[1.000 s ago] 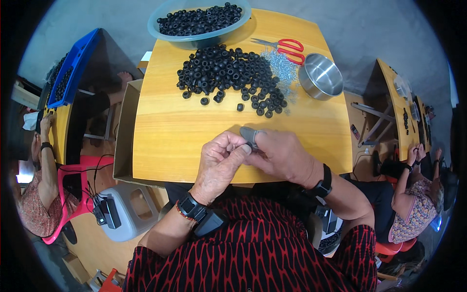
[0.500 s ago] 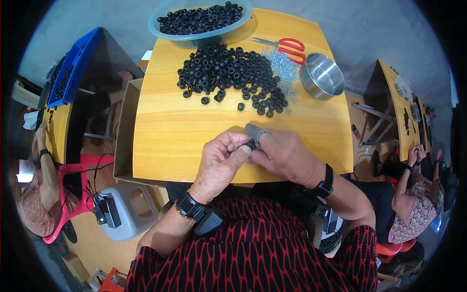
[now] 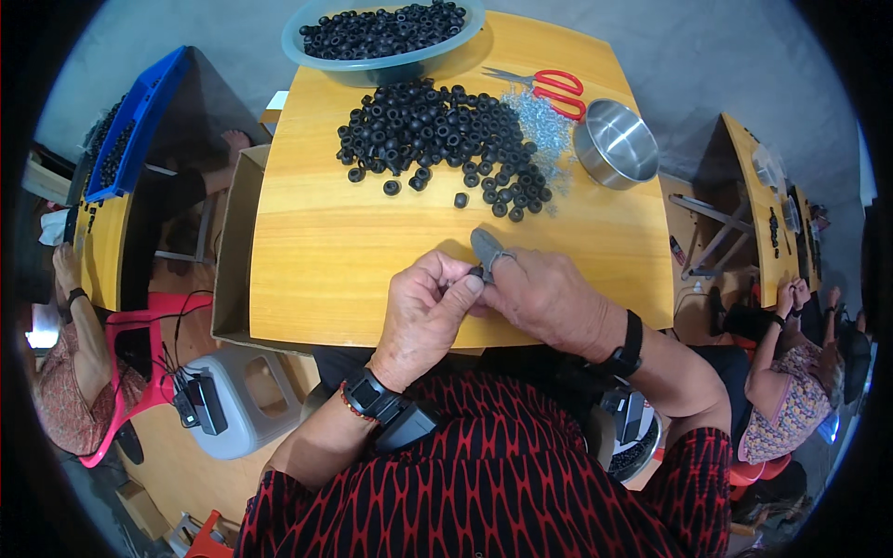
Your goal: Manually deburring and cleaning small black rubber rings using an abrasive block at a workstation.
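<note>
Close together over the table's near edge, both my hands are closed around one small black ring-shaped part (image 3: pixel 477 272), mostly hidden by my fingers. My left hand (image 3: pixel 430 302) pinches it between thumb and fingers. From the other side my right hand (image 3: pixel 549 296) grips it, and a grey finger cot (image 3: pixel 487 249) covers its raised index finger. Beyond my hands lies a loose pile of similar black rings (image 3: pixel 419 135), a few of them strayed toward me. Small clear pieces (image 3: pixel 542 126) are heaped at the pile's right side.
Red-handled scissors (image 3: pixel 558 91) lie behind the clear pieces, beside a round steel bowl (image 3: pixel 617 149). A translucent tub (image 3: pixel 372 67) full of black rings stands at the far edge of the wooden table (image 3: pixel 326 279). People work at tables on both sides; a grey stool (image 3: pixel 233 405) is at lower left.
My right index finger with its grey cot has lifted slightly away from the part. My hands otherwise stay in nearly the same place. The view has shifted a little.
</note>
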The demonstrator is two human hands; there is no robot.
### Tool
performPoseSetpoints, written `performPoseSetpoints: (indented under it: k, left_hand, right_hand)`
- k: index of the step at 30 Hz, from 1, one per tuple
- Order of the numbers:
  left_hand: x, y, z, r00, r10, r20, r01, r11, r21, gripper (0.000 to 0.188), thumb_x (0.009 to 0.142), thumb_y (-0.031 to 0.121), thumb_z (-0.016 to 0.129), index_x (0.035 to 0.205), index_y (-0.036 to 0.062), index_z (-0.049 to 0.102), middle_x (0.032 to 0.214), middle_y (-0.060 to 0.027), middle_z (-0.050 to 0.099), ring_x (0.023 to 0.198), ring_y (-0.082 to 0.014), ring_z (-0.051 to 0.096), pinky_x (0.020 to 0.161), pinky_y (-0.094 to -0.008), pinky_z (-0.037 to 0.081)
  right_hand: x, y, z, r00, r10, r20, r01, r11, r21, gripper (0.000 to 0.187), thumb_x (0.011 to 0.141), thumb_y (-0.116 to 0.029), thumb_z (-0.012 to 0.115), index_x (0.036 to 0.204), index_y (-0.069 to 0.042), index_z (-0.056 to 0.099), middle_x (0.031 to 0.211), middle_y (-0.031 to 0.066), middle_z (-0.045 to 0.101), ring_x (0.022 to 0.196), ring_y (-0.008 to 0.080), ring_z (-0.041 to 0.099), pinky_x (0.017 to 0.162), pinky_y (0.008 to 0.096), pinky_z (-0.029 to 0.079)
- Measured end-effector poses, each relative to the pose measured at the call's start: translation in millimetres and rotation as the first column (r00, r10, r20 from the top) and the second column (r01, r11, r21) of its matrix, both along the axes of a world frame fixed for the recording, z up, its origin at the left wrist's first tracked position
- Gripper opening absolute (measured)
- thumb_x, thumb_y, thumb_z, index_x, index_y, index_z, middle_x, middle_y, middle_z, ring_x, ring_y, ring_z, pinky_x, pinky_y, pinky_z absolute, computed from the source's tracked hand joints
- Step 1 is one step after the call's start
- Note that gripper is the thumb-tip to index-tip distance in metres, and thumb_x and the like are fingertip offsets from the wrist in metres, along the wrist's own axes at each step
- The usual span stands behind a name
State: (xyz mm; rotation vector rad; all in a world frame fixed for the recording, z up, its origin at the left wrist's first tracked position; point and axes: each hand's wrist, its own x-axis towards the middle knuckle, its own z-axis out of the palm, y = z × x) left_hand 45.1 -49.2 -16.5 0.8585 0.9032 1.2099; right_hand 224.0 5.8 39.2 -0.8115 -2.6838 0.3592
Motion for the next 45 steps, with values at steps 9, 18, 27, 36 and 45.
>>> performPoseSetpoints:
  k: [9,18,27,36,45]
  left_hand:
    - [-4.8,3.4,6.7,0.996,-0.074,-0.046,0.073,0.997,-0.009,0.006,0.099,0.003,0.059,0.098,-0.002,0.056,0.091,-0.0092,0.069,0.078,-0.0132,0.067,0.072,-0.0274,0.057]
    - [-1.5,0.8,7.1,0.999,-0.027,-0.047,0.026,1.0,-0.012,0.005,0.1,0.002,0.056,0.098,-0.0022,0.056,0.089,-0.0076,0.068,0.077,-0.0134,0.067,0.073,-0.0286,0.059]
    - [-2.1,-0.5,10.4,0.996,-0.036,-0.077,0.034,0.999,-0.028,0.01,0.103,0.009,0.053,0.105,-0.0006,0.054,0.091,-0.0037,0.063,0.08,-0.0079,0.06,0.07,-0.0245,0.054]
    - [-1.6,1.3,8.4,1.0,-0.022,-0.013,0.021,0.999,-0.033,0.009,0.102,0.008,0.053,0.102,-0.0008,0.055,0.088,-0.0048,0.063,0.077,-0.0094,0.059,0.071,-0.0259,0.053]
    - [-2.2,3.1,4.4,0.999,-0.037,0.012,0.037,0.999,-0.01,0.01,0.102,0.009,0.054,0.1,-0.0001,0.054,0.087,-0.0056,0.063,0.075,-0.0099,0.059,0.068,-0.0253,0.052]
  right_hand:
    - [1.1,3.6,8.2,0.993,0.097,0.06,-0.095,0.995,-0.044,0.025,0.091,-0.023,0.062,0.093,0.001,0.052,0.075,0.0137,0.061,0.067,0.0311,0.065,0.055,0.0415,0.052]
    - [-3.3,-7.3,-1.2,1.0,0.014,0.023,-0.013,1.0,-0.022,0.024,0.091,-0.02,0.064,0.094,0.001,0.052,0.075,0.0137,0.061,0.067,0.0317,0.065,0.055,0.0417,0.052]
    - [-4.1,2.6,13.1,0.99,-0.096,-0.099,0.041,0.889,-0.456,0.02,0.091,-0.016,0.065,0.093,0.001,0.054,0.082,0.0184,0.062,0.077,0.0399,0.064,0.067,0.0467,0.05]
    - [2.2,5.8,-0.1,0.929,-0.268,-0.257,0.018,0.724,-0.689,0.018,0.095,-0.012,0.061,0.105,0.003,0.061,0.088,0.0164,0.062,0.08,0.0303,0.065,0.072,0.039,0.051]
    - [-6.1,7.0,1.3,0.865,-0.256,-0.431,-0.003,0.857,-0.515,0.021,0.089,0.0,0.066,0.11,0.0,0.069,0.087,0.0087,0.065,0.079,0.0155,0.067,0.07,0.0283,0.053]
